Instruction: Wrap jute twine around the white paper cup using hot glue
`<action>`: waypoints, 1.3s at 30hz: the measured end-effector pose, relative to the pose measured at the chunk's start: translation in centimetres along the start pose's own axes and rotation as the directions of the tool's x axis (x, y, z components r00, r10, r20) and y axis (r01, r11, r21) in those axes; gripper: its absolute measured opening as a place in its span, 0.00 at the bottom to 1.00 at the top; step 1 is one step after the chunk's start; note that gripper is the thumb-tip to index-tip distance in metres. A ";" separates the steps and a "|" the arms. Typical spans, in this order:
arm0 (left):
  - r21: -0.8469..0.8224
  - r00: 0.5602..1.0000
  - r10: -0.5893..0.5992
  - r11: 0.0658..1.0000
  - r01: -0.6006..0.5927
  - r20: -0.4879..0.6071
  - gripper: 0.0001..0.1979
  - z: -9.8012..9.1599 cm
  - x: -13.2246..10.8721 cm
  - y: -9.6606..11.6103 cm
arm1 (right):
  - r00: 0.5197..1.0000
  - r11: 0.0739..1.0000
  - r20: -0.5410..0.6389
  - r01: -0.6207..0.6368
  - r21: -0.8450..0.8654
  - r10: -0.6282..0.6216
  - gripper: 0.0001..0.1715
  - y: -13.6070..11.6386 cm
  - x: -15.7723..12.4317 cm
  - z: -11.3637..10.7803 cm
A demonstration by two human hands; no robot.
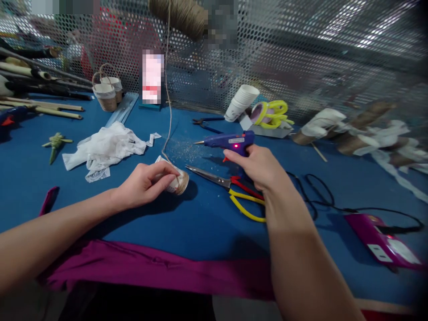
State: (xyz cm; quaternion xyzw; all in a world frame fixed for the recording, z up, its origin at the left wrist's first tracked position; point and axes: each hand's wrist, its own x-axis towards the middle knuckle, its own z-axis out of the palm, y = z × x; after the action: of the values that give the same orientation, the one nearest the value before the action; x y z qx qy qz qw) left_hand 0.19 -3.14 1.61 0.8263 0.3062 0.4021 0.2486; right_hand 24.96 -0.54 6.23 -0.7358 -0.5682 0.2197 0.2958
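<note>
My left hand [144,183] is closed round a paper cup [176,179] lying on its side on the blue table [187,218]; the cup's lower part is wrapped in brown twine. A strand of twine [169,89] runs up from the cup to a large spool [182,15] hanging above. My right hand [259,167] grips the handle of a blue glue gun [229,141] with a red light on, its nozzle pointing left, a little right of the cup. Scissors [234,189] with red and yellow handles lie under my right hand.
Crumpled white plastic [105,147] lies left of the cup. Twine-wrapped cups [107,93] stand at the back left, stacked paper cups [241,102] and pliers [207,122] at the back middle. A black cord [321,200] leads to a purple power strip [381,240]. Mesh fencing stands behind.
</note>
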 end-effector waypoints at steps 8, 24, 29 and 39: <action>0.014 0.986 0.168 0.986 -0.168 0.014 0.06 0.0 -0.4 0.8 | 0.989 0.957 -0.027 -0.146 -0.250 0.144 0.15 2.2 2.9 0.9; -0.012 0.933 0.330 0.943 -0.331 0.144 0.06 0.4 -0.6 2.0 | 0.765 0.750 0.542 -0.119 0.650 -0.348 0.15 -3.1 -4.4 5.5; -0.094 0.985 0.154 0.985 -0.147 0.072 0.06 0.5 -0.7 1.9 | 0.856 0.675 0.425 -0.129 0.726 -0.294 0.08 -2.7 -3.9 4.9; -0.060 0.952 0.261 0.965 -0.254 0.160 0.07 0.5 -0.6 2.0 | 0.660 0.691 0.680 -0.330 0.643 -0.318 0.20 -2.7 -4.1 5.8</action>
State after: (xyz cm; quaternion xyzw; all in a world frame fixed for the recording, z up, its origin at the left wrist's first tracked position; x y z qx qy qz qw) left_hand 0.88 -5.03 2.35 0.8849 0.1663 0.3666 0.2345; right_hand 18.16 -2.94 3.81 -0.4001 -0.4996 0.7084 0.2975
